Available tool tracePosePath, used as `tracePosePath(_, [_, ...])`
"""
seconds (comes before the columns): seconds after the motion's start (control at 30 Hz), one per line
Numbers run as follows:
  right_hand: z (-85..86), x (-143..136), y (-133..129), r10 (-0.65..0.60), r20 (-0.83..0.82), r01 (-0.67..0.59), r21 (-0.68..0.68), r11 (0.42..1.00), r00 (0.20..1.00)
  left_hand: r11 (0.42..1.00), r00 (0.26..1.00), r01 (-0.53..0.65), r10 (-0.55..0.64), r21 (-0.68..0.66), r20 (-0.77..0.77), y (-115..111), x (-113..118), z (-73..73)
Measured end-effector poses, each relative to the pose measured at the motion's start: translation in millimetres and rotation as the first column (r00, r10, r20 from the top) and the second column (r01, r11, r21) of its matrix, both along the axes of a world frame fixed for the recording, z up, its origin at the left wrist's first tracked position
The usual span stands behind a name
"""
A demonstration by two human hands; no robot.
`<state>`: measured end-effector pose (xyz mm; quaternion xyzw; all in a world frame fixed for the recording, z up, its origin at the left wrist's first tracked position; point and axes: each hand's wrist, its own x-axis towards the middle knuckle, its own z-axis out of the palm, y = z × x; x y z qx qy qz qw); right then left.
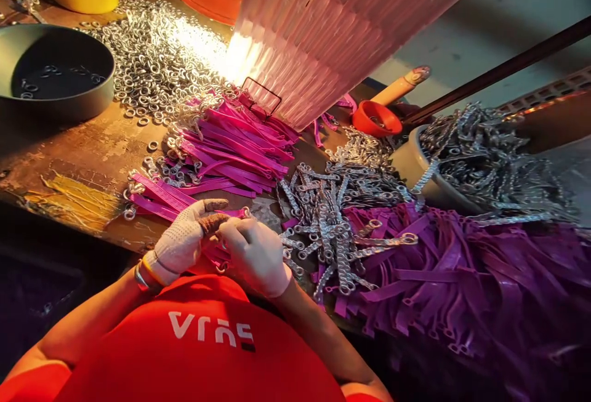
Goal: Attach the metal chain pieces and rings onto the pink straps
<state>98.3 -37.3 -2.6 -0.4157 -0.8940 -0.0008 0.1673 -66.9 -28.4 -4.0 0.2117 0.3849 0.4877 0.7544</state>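
My left hand (184,241), in a white glove with brown fingertips, and my right hand (256,254), in a light glove, meet in front of my red shirt. Between them is a magenta strap (216,253) with a metal ring near its lower end; the fingers of both hands are closed on it and hide part of it. Just beyond my hands lies a pile of magenta straps (240,143) with rings on their ends. Braided silver pieces (330,223) are heaped to the right of my right hand.
Loose metal rings (157,51) cover the back left, beside a dark bowl (104,91). Purple straps (443,266) spread at right below a full bucket (410,156). A ribbed lampshade (314,32) hangs over the table. Yellow strands (74,202) lie near the left edge.
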Motion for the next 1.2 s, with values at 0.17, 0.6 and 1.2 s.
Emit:
tracePosePath(0.17, [1.4,0.5,-3.7,-0.092,-0.352,0.053,-0.119,0.991,0.931,0.994,0.998,-0.029,0.035,0.104,-0.056,-4.6,-2.7,-0.8])
tracePosePath(0.6, [6.1,4.8,3.2,-0.192,-0.422,0.011,-0.396,0.918,0.886,0.953,0.963,0.207,-0.159,0.221,-0.217,-7.8,-2.0,3.5])
tracePosePath(1.2, [-5.5,23.3,15.9,-0.019,-0.547,-0.14,-0.247,0.959,0.837,0.971,0.972,0.228,-0.231,-0.068,-0.049,16.4,-5.3,12.0])
